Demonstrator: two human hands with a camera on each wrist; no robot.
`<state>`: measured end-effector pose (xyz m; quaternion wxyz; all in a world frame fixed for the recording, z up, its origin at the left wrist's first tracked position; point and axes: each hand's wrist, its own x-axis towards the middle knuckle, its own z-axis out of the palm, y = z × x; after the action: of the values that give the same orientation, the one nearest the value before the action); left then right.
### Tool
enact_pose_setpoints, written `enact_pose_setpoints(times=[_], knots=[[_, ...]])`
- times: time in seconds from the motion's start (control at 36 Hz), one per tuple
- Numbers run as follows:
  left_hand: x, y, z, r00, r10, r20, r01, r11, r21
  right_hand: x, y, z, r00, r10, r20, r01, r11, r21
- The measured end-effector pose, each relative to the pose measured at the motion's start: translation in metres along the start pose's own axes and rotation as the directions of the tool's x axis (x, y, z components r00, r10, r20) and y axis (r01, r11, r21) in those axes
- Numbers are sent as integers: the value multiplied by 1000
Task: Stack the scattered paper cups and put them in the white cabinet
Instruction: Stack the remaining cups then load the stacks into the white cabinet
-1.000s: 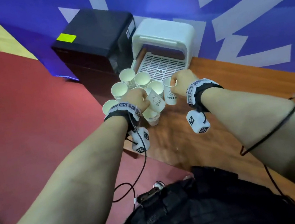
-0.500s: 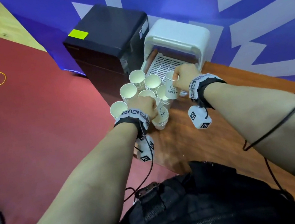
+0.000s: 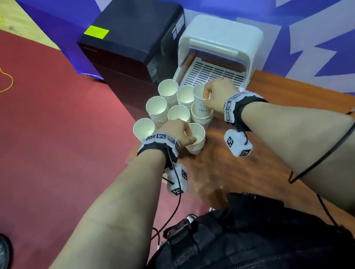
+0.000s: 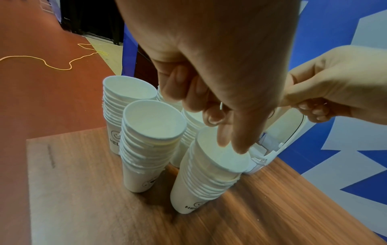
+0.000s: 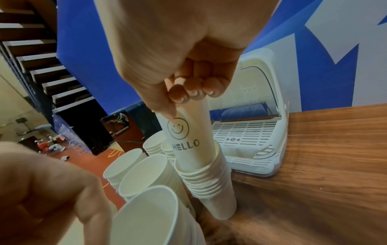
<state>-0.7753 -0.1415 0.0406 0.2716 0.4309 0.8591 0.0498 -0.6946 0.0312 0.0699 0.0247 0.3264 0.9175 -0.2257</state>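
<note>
Since the earlier frame my right hand [image 3: 217, 95] has carried its single HELLO cup [image 5: 186, 137] toward the far-right stack [image 5: 209, 185] and the cup's base now sits partly inside that stack's top rim, not yet seated. My left hand [image 3: 176, 132] has let go of the cup it was tilting; that cup now looks nested on the near stack [image 4: 207, 179], and my fingers [image 4: 238, 140] dip loosely into its mouth, relaxed, gripping nothing that I can see. Right-hand fingers are clamped on the HELLO cup's upper wall, thumb on the printed side. So two more loose cups are joining stacks. All the paper cups stand grouped at the left end of the wooden table [image 3: 271, 165], in several stacks, rims up, packed close together. The white cabinet [image 3: 223, 49] sits just beyond them at the far end, front open, slatted tray showing, no cups in it yet. Judging from this, stacking is well along but the stacks remain separate; next I need to press the HELLO cup down, then merge stacks and move them in. Risk: tall stacks tipping off the table edge on the left.
</note>
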Motion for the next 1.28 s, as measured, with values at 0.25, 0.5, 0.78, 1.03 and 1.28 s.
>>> enact_pose_setpoints(times=[0.25,0.5,0.78,1.03,1.28], knots=[[7,0,-2,999,-39,-24,40,999,26,1,14,16,995,14,96,-16,1000,23],[24,-7,-23,999,-20,-39,19,1000,-13,-1,30,14,986,155,69,-158,987,42],[76,-18,-70,966,240,-95,-233,970,72,-1,19,4,903,421,-86,-418,907,58],[103,-53,-109,907,411,91,-420,900,117,-23,-19,20,812,575,-100,-572,818,63],[128,-34,-111,876,462,137,-479,867,135,-32,-12,9,728,681,-82,-674,732,98]])
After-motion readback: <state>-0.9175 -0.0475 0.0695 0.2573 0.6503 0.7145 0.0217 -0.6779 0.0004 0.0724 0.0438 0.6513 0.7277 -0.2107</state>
